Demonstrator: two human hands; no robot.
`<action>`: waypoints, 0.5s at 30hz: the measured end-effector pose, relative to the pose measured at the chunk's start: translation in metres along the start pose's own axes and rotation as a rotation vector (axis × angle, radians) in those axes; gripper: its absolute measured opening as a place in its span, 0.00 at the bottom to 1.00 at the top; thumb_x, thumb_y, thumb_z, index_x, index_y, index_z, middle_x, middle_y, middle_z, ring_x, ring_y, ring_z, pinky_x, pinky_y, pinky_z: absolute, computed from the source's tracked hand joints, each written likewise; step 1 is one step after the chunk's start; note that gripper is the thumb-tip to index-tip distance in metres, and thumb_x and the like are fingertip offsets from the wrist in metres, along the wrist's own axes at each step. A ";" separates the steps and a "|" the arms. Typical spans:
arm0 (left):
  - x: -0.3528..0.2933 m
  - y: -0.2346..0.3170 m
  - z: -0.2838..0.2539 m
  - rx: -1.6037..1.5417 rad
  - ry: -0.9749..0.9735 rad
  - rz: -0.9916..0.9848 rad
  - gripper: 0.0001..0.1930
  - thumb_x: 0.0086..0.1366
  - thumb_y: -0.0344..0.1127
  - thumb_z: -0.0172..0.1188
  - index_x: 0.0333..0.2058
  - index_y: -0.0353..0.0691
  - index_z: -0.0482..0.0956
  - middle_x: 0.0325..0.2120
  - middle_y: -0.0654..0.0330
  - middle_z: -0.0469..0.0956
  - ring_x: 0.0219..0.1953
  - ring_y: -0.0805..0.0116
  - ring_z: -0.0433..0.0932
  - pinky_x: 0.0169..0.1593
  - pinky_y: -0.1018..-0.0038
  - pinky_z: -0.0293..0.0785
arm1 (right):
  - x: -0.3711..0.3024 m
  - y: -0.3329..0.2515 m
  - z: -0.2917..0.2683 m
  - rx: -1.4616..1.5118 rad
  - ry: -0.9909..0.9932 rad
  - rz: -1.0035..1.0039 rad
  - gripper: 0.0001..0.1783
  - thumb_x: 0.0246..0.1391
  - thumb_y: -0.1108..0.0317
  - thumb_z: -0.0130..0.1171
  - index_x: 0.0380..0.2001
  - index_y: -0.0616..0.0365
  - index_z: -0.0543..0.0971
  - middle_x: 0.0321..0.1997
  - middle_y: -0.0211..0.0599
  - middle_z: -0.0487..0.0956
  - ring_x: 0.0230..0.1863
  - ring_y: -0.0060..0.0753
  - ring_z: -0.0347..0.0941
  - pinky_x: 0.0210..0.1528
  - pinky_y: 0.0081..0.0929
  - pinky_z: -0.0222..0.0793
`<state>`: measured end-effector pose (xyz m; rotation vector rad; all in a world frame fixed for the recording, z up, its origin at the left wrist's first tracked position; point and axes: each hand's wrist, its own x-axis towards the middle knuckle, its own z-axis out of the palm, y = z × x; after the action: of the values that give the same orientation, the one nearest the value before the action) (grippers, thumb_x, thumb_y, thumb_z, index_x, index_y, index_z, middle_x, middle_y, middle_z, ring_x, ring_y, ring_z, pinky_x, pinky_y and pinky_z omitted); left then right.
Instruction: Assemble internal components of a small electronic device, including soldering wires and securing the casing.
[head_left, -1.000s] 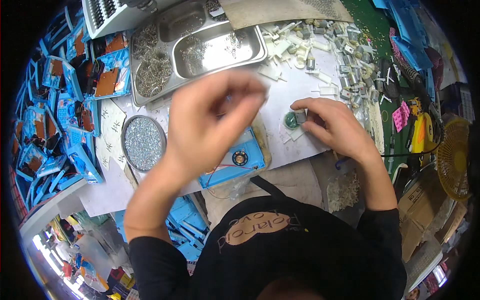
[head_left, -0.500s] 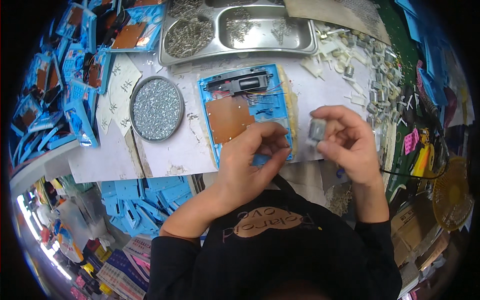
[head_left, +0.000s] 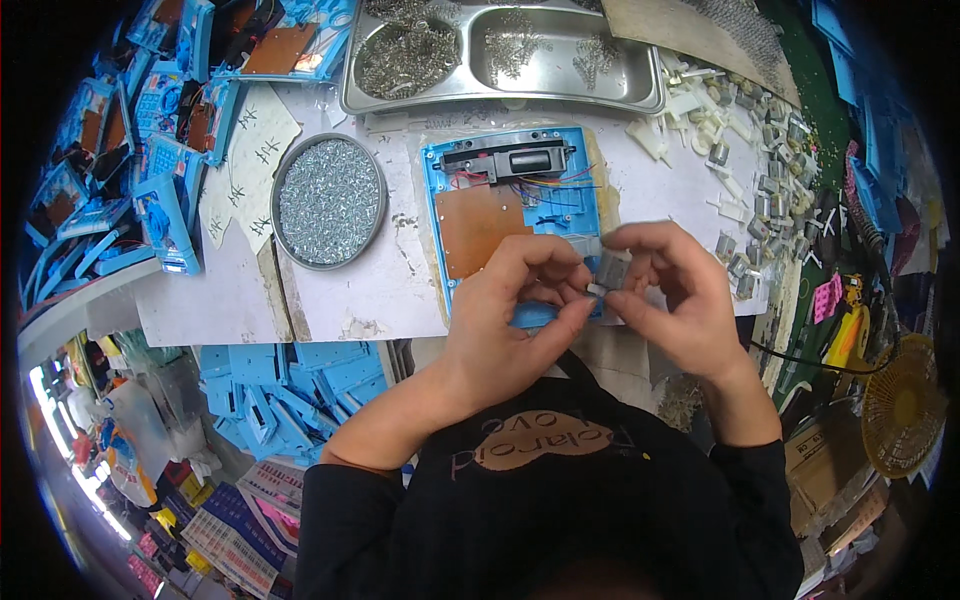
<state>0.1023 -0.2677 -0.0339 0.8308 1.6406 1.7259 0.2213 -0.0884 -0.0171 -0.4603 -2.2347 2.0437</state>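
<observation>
My right hand [head_left: 675, 290] pinches a small grey metal motor [head_left: 612, 268] between thumb and fingers, a pale tip at its lower end. Close beside it, my left hand [head_left: 525, 310] is closed in a pinch, its fingertips at the motor's pale end; what lies between them is too small to make out. Under both hands sits an open blue plastic housing [head_left: 432, 165]. A brown circuit board [head_left: 475, 232] fills its left part. A black plastic mechanism [head_left: 510, 158] with coloured wires runs along its far edge, and my hands hide its near right corner.
A round dish of small screws [head_left: 328, 200] stands left of the housing. Beyond lies a steel tray [head_left: 560, 104] holding springs. Motors and white plastic parts [head_left: 765, 205] are heaped at right. Blue housings [head_left: 165, 200] pile up at far left, more blue panels [head_left: 290, 385] below the table edge.
My right hand has brought the motor left, up to my left hand's fingertips. My left hand stays pinched over the housing. The whole view has shifted slightly.
</observation>
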 end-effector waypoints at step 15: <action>0.007 0.003 -0.021 0.331 -0.063 0.399 0.16 0.53 0.17 0.70 0.40 0.35 0.78 0.36 0.52 0.84 0.37 0.54 0.84 0.43 0.66 0.81 | 0.014 -0.009 -0.002 -0.364 0.010 -0.592 0.23 0.40 0.79 0.74 0.44 0.57 0.81 0.36 0.37 0.83 0.31 0.39 0.80 0.33 0.31 0.75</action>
<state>0.0809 -0.2752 -0.0316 1.4356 1.8375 1.6777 0.2073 -0.0837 -0.0102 0.1675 -2.3603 1.3500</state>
